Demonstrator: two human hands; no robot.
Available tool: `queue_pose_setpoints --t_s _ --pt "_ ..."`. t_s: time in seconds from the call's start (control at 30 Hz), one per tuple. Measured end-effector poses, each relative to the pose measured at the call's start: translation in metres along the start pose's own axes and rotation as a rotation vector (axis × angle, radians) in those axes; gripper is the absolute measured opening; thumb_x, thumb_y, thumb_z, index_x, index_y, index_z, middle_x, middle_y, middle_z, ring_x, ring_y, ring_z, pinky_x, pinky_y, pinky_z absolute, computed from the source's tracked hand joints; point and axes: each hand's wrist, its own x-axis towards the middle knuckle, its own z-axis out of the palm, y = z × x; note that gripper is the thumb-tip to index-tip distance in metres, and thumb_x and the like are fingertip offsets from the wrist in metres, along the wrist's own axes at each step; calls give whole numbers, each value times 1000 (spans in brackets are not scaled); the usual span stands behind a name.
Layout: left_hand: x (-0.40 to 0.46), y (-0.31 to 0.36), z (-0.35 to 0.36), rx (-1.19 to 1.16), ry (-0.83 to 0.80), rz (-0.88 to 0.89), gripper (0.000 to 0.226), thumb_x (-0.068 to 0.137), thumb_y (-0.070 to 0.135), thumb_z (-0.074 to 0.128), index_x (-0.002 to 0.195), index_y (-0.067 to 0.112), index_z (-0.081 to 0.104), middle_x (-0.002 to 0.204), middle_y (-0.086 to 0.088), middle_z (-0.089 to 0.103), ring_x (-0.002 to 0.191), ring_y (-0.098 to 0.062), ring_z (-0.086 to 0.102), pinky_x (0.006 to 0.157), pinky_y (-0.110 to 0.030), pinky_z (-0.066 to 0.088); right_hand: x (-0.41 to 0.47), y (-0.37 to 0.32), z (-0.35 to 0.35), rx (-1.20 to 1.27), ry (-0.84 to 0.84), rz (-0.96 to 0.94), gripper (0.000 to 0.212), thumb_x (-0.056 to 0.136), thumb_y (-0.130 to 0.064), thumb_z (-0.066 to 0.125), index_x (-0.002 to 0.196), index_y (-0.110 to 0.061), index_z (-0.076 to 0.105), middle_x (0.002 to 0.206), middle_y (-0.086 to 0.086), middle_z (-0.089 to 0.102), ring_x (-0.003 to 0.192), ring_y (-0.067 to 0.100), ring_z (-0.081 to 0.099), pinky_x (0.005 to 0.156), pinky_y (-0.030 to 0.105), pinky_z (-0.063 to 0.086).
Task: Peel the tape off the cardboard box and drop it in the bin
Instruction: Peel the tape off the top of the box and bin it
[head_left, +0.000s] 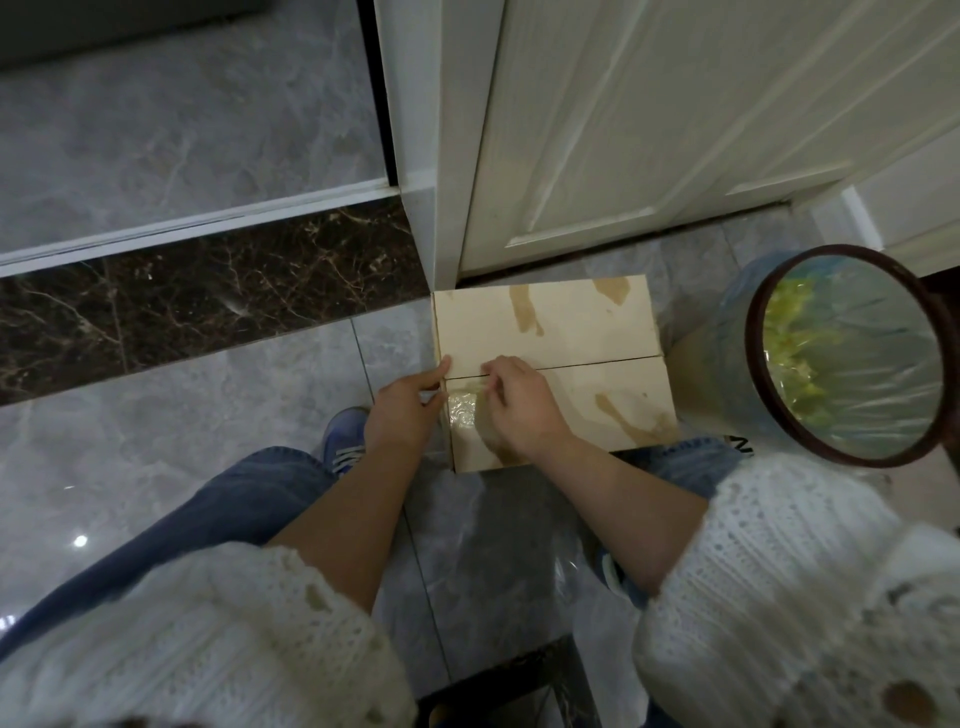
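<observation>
The cardboard box (553, 364) sits on the floor against the door (675, 130), and a crinkled patch of clear tape (464, 410) clings to its near left corner, just beside the seam that runs left to right between the flaps. The right hand (519, 402) lies over the tape with fingertips curled at its upper edge, apparently pinching it, while the left hand (402, 413) braces the box's left edge with relaxed fingers, holding nothing. The bin (844, 358) stands to the right of the box, nearer the right hand, so the loosened tape would likely travel rightward across the box.
</observation>
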Motion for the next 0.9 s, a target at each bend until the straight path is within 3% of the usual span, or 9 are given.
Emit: queue_pose_setpoints --t_s 0.07,0.2,0.3,0.4,0.53,0.6,0.7,0.9 --pt "0 0 0 4 -4 -1 44 103 24 60 144 38 54 137 -6 65 120 -21 63 94 -20 42 -3 1 0 36 -15 -1 16 92 -2 51 87 -17 50 106 15 67 99 31 62 88 40 49" --pt "-1 1 -1 11 5 1 44 102 25 60 143 41 53 137 -7 65 121 -22 63 100 -28 47 -7 7 0 108 -39 12 9 89 3 52 86 -4 57 111 14 68 106 31 62 95 39 48" --pt "-1 3 -1 15 0 -10 44 102 27 60 142 44 52 138 -5 65 121 -23 63 101 -32 50 -12 15 -3 -1 -40 -119 8 85 2 59 88 -5 63 115 11 67 109 27 57 95 23 39" --pt "0 2 -2 24 -3 -5 44 103 26 59 143 43 52 136 -6 67 117 -22 65 99 -29 49 -16 15 -8 -58 -35 -174 9 83 -2 64 87 -9 64 114 6 60 104 20 54 91 25 44" --pt "-3 7 1 71 12 2 42 108 23 49 146 41 50 123 -10 71 100 -20 66 92 -31 51 -13 11 -6 26 -72 -73 6 92 -8 58 87 -11 58 100 4 64 94 19 56 83 34 48" --pt "-3 9 0 127 16 -2 42 110 25 43 147 44 47 116 -10 72 92 -17 63 85 -31 51 -12 9 -5 74 -65 22 8 94 -10 57 87 -11 58 101 4 68 95 19 56 83 31 46" --pt "-5 10 -3 275 -26 -1 49 111 21 38 153 47 36 126 -10 67 103 -22 64 87 -31 50 -10 5 -5 133 -41 133 9 95 -10 57 86 -13 58 95 8 66 92 18 53 76 23 40" --pt "-6 12 -4 267 -97 -73 49 111 24 37 154 47 33 139 -9 61 121 -28 60 105 -43 46 2 2 -2 264 -24 304 18 94 -10 60 80 -20 56 85 8 70 83 25 63 80 33 48"
